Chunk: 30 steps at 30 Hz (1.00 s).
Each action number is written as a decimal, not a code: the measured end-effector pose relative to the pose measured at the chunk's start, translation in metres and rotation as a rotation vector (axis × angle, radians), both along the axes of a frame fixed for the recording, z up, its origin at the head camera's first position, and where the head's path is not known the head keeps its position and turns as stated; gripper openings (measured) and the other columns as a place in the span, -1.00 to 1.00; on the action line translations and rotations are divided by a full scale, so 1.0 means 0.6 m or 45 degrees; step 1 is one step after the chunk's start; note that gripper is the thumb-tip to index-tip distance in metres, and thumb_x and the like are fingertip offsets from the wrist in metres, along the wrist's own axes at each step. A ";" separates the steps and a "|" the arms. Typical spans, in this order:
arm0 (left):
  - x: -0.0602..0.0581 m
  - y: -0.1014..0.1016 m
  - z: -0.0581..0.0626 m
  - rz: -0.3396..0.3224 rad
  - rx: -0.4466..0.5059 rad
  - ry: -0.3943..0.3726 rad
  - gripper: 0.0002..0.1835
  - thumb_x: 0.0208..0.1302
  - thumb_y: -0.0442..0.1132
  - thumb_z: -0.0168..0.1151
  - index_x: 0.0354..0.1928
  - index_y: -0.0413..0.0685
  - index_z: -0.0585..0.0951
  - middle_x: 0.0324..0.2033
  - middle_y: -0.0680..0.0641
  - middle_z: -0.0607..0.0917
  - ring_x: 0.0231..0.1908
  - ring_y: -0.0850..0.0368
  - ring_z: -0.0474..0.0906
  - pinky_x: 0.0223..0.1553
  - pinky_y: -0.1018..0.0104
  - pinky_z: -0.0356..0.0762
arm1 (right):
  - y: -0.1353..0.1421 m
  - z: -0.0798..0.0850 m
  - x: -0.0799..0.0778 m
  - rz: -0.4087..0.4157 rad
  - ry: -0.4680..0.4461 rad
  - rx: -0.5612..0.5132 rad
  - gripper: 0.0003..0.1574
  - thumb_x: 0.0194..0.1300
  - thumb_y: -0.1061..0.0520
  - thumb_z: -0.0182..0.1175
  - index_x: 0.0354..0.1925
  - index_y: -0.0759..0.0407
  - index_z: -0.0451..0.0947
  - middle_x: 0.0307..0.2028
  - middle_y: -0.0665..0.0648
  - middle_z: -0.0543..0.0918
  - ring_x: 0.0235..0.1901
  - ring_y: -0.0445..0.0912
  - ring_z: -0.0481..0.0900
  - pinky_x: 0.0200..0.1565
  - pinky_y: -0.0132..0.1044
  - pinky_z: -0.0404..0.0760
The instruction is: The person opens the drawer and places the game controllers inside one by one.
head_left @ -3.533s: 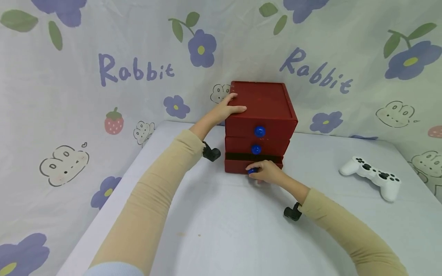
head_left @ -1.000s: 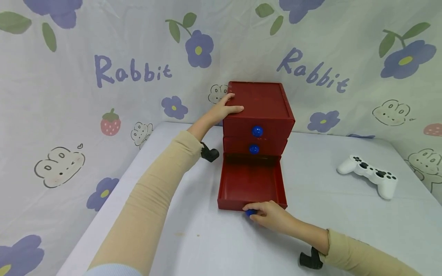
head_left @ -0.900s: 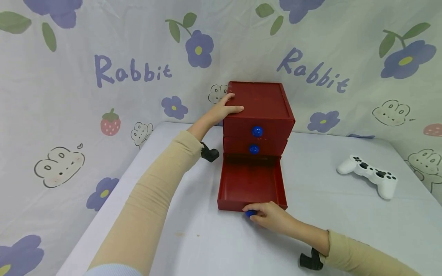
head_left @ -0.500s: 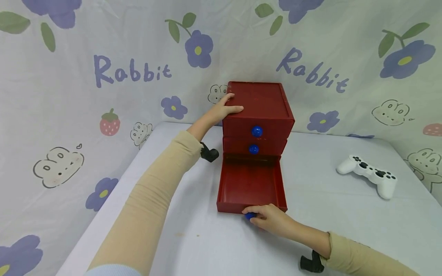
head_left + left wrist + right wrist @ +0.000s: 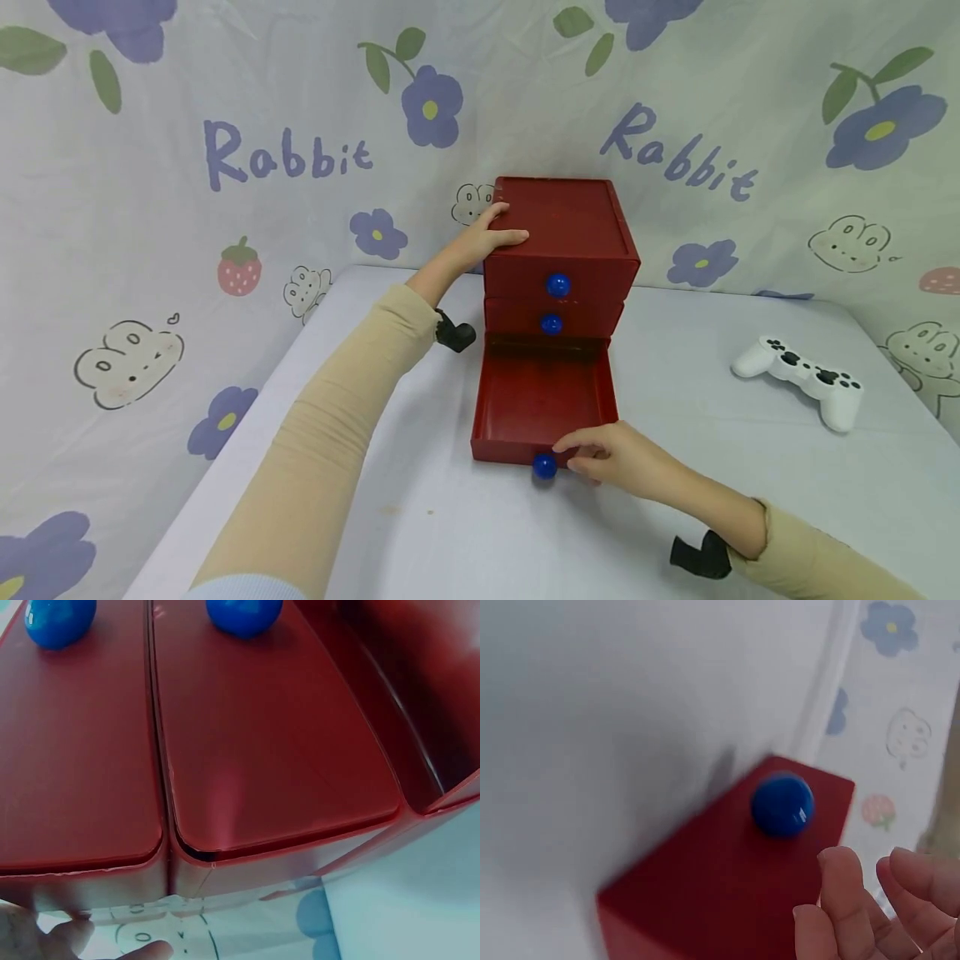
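Observation:
A red drawer cabinet (image 5: 562, 218) with blue ball knobs stands near the back of the table. Its bottom drawer (image 5: 543, 400) is pulled out and its inside is bare; the two drawers above are closed. My left hand (image 5: 480, 240) rests on the top left edge of the cabinet, thumb over the top. Just right of the bottom drawer's blue knob (image 5: 544, 467) is my right hand (image 5: 630, 460), fingers loosely bent and holding nothing. In the right wrist view, a gap shows between the knob (image 5: 782, 805) and the fingertips (image 5: 840, 859).
A white game controller (image 5: 798, 382) lies on the white table (image 5: 420, 533) to the right. Behind the cabinet hangs a printed cloth (image 5: 300, 92) with flowers and rabbits. Black wrist cameras (image 5: 455, 332) sit on both wrists.
The bottom drawer has come out toward me from nearly closed. Since half a second ago, my right hand has let go of its knob and moved slightly right. My left hand stays put.

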<state>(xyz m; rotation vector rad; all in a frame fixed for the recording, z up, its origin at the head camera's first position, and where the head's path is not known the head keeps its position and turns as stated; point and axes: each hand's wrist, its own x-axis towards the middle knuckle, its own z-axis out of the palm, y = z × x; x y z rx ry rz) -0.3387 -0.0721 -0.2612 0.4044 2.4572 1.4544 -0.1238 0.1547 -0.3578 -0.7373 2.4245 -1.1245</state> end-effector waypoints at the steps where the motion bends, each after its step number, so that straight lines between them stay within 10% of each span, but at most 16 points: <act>1: 0.000 0.000 0.000 -0.001 0.000 -0.003 -0.17 0.20 0.10 0.09 0.42 0.22 -0.07 0.40 -0.05 -0.06 0.33 0.00 -0.03 0.28 -0.01 0.03 | 0.008 0.008 -0.001 -0.014 0.007 -0.006 -0.71 0.22 0.19 0.18 -0.07 0.21 0.58 -0.48 0.09 0.63 -0.56 -0.14 0.50 -0.47 -0.41 0.53; 13: -0.001 0.001 0.003 0.006 -0.001 -0.009 -0.17 0.20 0.09 0.11 0.42 0.22 -0.07 0.40 -0.06 -0.06 0.33 0.00 -0.03 0.29 0.00 0.02 | 0.127 0.097 -0.035 -0.333 0.250 0.147 -0.57 0.24 0.16 0.17 0.08 0.22 0.47 -0.26 0.14 0.67 -0.41 -0.15 0.61 -0.24 -0.14 0.59; 20: 0.001 0.000 0.002 0.001 -0.004 -0.015 -0.17 0.20 0.11 0.10 0.42 0.22 -0.07 0.40 -0.05 -0.06 0.32 0.00 -0.02 0.28 -0.01 0.03 | 0.202 0.121 -0.064 -0.464 0.205 0.236 -0.43 0.31 0.03 0.10 0.22 0.20 0.33 -0.06 0.26 0.61 -0.21 -0.20 0.59 -0.12 0.04 0.53; 26: 0.000 0.000 0.000 -0.002 -0.011 -0.012 -0.17 0.19 0.12 0.10 0.42 0.24 -0.07 0.41 -0.04 -0.07 0.33 0.01 -0.04 0.29 -0.01 0.02 | 0.280 0.114 -0.098 -0.537 0.174 0.255 -0.33 0.28 -0.03 0.13 0.26 0.22 0.24 -0.16 -0.37 0.51 -0.25 -0.64 0.34 -0.20 -0.36 0.50; 30: 0.002 0.000 0.000 -0.003 0.000 -0.005 -0.16 0.20 0.11 0.10 0.42 0.23 -0.08 0.41 -0.04 -0.08 0.33 0.01 -0.05 0.29 -0.01 0.01 | 0.327 0.104 -0.116 -0.560 0.146 0.302 -0.22 0.31 -0.03 0.09 0.32 0.30 0.09 0.01 -0.07 0.50 0.04 -0.08 0.45 -0.07 0.00 0.47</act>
